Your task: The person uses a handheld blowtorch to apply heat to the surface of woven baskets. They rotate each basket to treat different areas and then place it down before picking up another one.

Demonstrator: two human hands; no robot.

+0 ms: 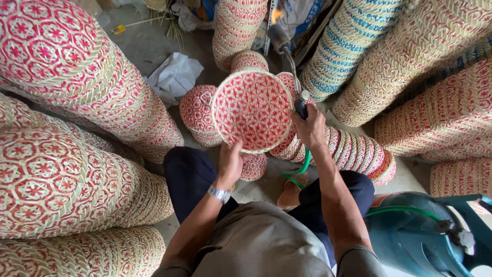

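My left hand [230, 161] grips the lower rim of a round woven basket [252, 110] with a red and cream star pattern, tilted so its inside faces me. My right hand [309, 128] is closed on the handle of a gas torch [290, 64], just right of the basket. The torch's metal tube rises past the basket's rim, and a small flame [277, 15] burns at its nozzle. A green hose [303, 166] runs down from the handle between my knees.
Tall stacks of red and cream woven baskets [77, 77] crowd the left side, and red and blue stacks [353, 36] lean at the right. A blue-green gas cylinder [410, 231] stands at my right. A short stack [353, 151] lies on the floor ahead.
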